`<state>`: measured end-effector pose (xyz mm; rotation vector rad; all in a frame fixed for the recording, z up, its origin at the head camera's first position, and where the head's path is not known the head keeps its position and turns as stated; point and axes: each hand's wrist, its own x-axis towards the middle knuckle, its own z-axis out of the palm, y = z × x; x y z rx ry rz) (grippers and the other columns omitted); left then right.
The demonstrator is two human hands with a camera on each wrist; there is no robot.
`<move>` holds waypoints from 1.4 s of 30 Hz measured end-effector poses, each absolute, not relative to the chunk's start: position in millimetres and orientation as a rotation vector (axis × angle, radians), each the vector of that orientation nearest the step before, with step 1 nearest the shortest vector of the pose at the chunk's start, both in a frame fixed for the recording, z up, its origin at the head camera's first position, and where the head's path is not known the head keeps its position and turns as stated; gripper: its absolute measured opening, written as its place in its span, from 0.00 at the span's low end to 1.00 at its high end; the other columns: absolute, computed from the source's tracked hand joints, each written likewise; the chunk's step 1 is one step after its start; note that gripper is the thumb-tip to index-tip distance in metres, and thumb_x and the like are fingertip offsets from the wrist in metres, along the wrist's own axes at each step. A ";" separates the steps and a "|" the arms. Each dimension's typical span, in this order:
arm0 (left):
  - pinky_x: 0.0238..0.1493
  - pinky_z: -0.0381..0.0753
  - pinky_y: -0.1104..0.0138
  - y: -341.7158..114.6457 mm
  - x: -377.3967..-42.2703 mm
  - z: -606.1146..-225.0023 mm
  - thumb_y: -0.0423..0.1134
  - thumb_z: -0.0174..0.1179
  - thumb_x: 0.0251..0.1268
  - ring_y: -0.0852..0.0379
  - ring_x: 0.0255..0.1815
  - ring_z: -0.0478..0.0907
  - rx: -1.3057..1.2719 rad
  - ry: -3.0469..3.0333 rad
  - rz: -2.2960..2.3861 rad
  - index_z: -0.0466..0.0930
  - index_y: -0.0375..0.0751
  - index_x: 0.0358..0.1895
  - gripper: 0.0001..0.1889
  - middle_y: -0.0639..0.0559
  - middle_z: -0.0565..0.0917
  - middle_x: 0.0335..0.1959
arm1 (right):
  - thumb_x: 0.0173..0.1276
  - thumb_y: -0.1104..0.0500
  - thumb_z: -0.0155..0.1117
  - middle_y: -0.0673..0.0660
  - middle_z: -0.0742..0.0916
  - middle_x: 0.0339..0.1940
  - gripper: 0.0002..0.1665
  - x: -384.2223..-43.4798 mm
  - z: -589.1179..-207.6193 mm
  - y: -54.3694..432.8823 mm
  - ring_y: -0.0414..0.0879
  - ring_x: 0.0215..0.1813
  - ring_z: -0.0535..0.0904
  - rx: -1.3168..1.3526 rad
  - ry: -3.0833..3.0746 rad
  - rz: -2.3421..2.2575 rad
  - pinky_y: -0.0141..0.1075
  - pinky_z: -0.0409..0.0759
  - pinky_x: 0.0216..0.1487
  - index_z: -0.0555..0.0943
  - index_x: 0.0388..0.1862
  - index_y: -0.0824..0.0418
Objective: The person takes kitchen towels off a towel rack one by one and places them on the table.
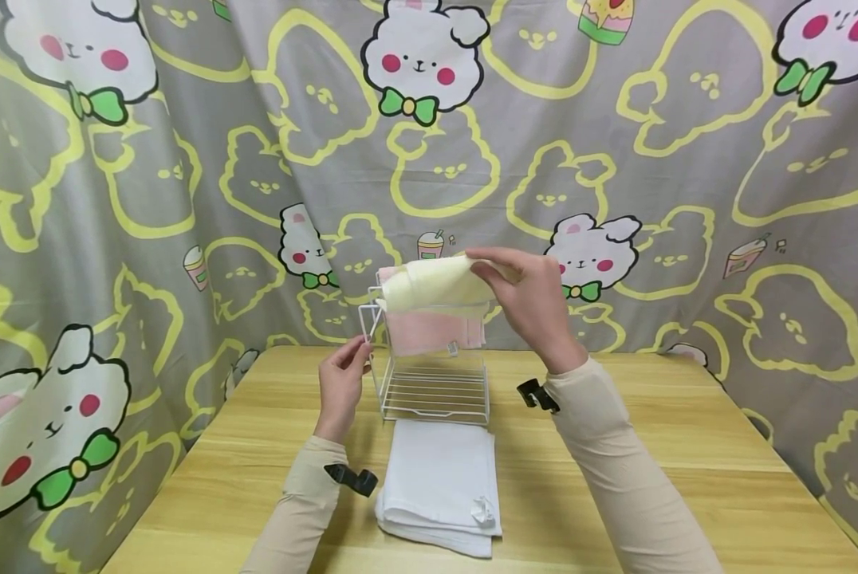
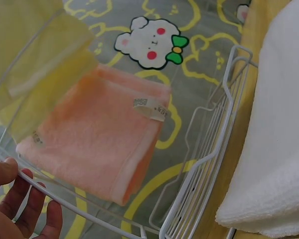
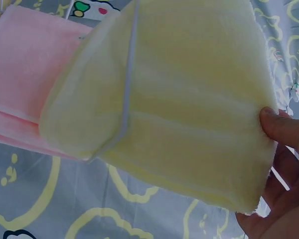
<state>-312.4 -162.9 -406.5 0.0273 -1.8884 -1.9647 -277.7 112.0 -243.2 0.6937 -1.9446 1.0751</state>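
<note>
In the head view my right hand [image 1: 537,307] pinches the edge of a yellow towel [image 1: 432,285] between thumb and fingers. The towel lies over the upper front bar of a white wire rack [image 1: 434,414], and the bar crosses it in the right wrist view. Behind and below hangs a folded pink towel [image 1: 418,333] with a small white label, its top overlapped by the yellow one. At the rack's left side, my left hand [image 1: 341,387] holds the upright wire, thumb on one side and fingers on the other, as the left wrist view shows.
Folded white towels [image 1: 439,478] lie stacked on the wooden table [image 1: 587,478] just in front of the rack. Low wire rails edge the rack's slatted base. A patterned grey curtain [image 1: 544,112] hangs behind the table and along both sides.
</note>
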 end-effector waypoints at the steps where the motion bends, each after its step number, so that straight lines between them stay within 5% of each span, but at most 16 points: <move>1: 0.44 0.85 0.76 -162.9 -312.7 -406.6 0.38 0.64 0.73 0.65 0.41 0.82 0.029 -1.887 -1.965 0.84 0.34 0.59 0.17 0.35 0.85 0.55 | 0.64 0.64 0.75 0.57 0.92 0.44 0.12 -276.6 -243.0 113.1 0.50 0.47 0.90 0.689 -1.936 1.085 0.42 0.87 0.52 0.91 0.47 0.59; 8: 0.43 0.86 0.76 -163.3 -313.5 -408.0 0.37 0.65 0.73 0.63 0.41 0.83 0.038 -1.878 -1.976 0.84 0.34 0.58 0.16 0.51 0.89 0.45 | 0.64 0.64 0.75 0.56 0.92 0.45 0.13 -265.4 -241.9 122.5 0.48 0.51 0.89 0.675 -1.905 1.132 0.37 0.85 0.57 0.91 0.48 0.59; 18: 0.45 0.86 0.76 -162.4 -312.3 -407.2 0.38 0.65 0.73 0.60 0.43 0.83 0.024 -1.881 -1.964 0.84 0.34 0.59 0.17 0.36 0.86 0.54 | 0.64 0.68 0.74 0.54 0.92 0.44 0.13 -240.5 -238.2 136.5 0.31 0.52 0.86 0.687 -1.829 1.219 0.28 0.83 0.58 0.91 0.48 0.59; 24: 0.45 0.86 0.75 -164.1 -313.4 -409.3 0.39 0.64 0.73 0.60 0.44 0.83 0.037 -1.886 -1.952 0.84 0.36 0.59 0.17 0.43 0.88 0.50 | 0.63 0.70 0.74 0.54 0.93 0.44 0.14 -226.6 -237.9 145.7 0.29 0.50 0.85 0.665 -1.813 1.184 0.26 0.83 0.56 0.91 0.47 0.60; 31: 0.45 0.86 0.75 -163.7 -312.7 -409.5 0.40 0.64 0.74 0.57 0.45 0.84 0.028 -1.897 -1.940 0.84 0.35 0.59 0.17 0.38 0.87 0.52 | 0.60 0.74 0.75 0.56 0.93 0.41 0.16 -215.1 -240.9 157.2 0.29 0.48 0.86 0.692 -1.789 1.143 0.23 0.82 0.52 0.91 0.45 0.61; 42: 0.44 0.86 0.74 -163.1 -311.3 -407.1 0.40 0.63 0.74 0.56 0.46 0.84 0.050 -1.897 -1.959 0.83 0.34 0.60 0.18 0.55 0.89 0.44 | 0.56 0.77 0.75 0.58 0.92 0.41 0.19 -204.8 -258.7 176.8 0.29 0.49 0.85 0.668 -1.834 1.109 0.21 0.82 0.52 0.91 0.44 0.61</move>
